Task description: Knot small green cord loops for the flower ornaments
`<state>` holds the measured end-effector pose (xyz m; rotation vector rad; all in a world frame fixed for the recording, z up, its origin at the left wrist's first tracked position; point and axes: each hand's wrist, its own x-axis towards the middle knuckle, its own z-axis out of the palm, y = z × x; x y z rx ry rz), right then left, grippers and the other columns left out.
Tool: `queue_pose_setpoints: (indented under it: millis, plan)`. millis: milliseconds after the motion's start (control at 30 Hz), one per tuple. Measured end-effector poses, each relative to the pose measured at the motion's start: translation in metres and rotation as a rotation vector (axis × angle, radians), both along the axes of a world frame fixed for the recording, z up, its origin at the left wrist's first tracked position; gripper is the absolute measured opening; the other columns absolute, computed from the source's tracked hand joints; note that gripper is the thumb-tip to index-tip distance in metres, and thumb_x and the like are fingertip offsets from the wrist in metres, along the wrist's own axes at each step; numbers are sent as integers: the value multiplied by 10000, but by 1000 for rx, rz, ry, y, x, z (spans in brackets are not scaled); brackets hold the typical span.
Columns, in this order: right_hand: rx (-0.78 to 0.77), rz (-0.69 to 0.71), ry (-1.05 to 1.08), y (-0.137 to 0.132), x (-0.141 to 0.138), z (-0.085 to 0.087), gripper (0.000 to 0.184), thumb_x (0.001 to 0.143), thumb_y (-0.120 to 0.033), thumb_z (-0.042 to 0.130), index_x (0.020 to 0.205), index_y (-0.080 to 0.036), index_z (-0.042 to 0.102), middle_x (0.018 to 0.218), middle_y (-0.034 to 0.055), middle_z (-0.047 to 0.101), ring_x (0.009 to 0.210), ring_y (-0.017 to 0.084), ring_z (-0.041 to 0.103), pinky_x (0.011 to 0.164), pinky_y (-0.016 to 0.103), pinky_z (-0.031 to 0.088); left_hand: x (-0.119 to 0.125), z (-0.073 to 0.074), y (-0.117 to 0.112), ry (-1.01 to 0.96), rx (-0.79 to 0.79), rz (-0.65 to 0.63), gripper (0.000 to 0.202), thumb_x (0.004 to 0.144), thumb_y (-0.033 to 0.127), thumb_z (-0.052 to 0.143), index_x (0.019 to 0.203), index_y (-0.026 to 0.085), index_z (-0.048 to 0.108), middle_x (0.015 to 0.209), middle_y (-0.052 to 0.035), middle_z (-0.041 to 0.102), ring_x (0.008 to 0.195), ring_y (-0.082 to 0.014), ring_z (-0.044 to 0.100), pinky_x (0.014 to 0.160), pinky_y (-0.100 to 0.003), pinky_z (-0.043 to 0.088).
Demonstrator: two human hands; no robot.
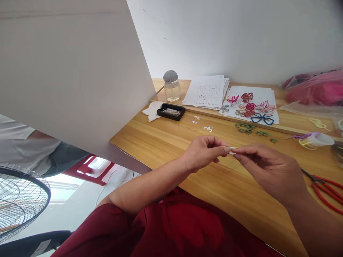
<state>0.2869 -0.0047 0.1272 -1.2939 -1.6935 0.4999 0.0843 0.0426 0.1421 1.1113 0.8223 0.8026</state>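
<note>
Between my two hands, just above the wooden table point(160, 139), is a small white crescent-shaped piece point(232, 150). My left hand point(207, 151) pinches its left side between thumb and fingers. From the right, the thumb and forefinger of my right hand point(268, 167) close on its other side. Fingertips cover part of the piece. Beyond my left hand, several similar white crescent cutouts point(208, 129) lie on the wood. Small green curled pieces point(245, 127) sit in a loose group past my right hand.
A black tray point(171, 111), a lidded bottle point(172, 85) and cutout paper sheets point(205, 91) stand toward the back. Ribbon flowers point(250, 107) rest on white paper. Red-handled pliers point(325, 189) and a plastic cup point(316, 140) are at right. A fan point(21, 200) and a person's arm point(44, 135) show at left.
</note>
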Motion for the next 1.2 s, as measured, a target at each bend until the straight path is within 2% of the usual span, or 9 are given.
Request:
queue_pose_setpoints:
  millis: [300,500,633,800,867,967,1067,1200]
  plan:
    - [57,-92,-132,-15,-5,3,134,977,-369,719,1039,-286,805,959,38,813,781,216,733,694,375,542,5,3,-5,42,-20,56,283,788,343,886,832,134,701,783,-25,716,773,-110,676,630,-196,448]
    - [93,-179,-225,-24,-9,9,119,1001,-369,697,1036,-291,780,897,37,786,736,215,708,665,377,517,7,2,-6,14,15,58,280,774,332,897,808,133,704,766,-20,726,746,-103,666,672,-215,471]
    - [158,-181,-297,-29,-10,10,87,1024,-320,667,1025,-289,748,900,38,785,733,213,704,662,380,492,9,1,-6,33,60,74,247,799,309,873,806,128,704,758,-17,723,703,-89,632,686,-221,475]
    - [257,-132,-415,-30,-10,3,76,1020,-275,664,1061,-268,728,831,27,755,663,197,668,617,370,456,11,-4,-9,194,204,137,180,864,284,799,834,136,701,762,-14,716,652,-81,570,648,-226,448]
    - [318,-94,-459,-29,-13,4,84,1021,-241,645,1051,-267,719,852,39,764,721,219,703,636,377,456,10,-6,-11,274,333,159,158,876,285,773,842,145,709,806,-26,737,687,-93,597,673,-234,467]
    - [341,-37,-506,-27,-15,13,113,1028,-224,615,994,-276,710,885,54,773,820,245,739,688,384,475,7,-7,-12,407,535,138,114,903,272,714,861,167,733,884,-44,778,757,-118,656,729,-250,503]
    - [292,-46,-485,-22,-10,27,126,1039,-277,611,969,-284,715,888,57,765,826,249,725,712,390,486,3,-5,-13,488,635,49,104,914,239,671,880,182,751,890,-40,793,778,-128,680,746,-255,513]
    - [107,-93,-316,-9,5,31,138,1001,-399,665,957,-309,761,796,24,729,637,197,597,633,375,445,-1,0,-12,375,625,-64,119,923,247,667,893,171,754,878,-39,784,771,-114,672,743,-241,514]
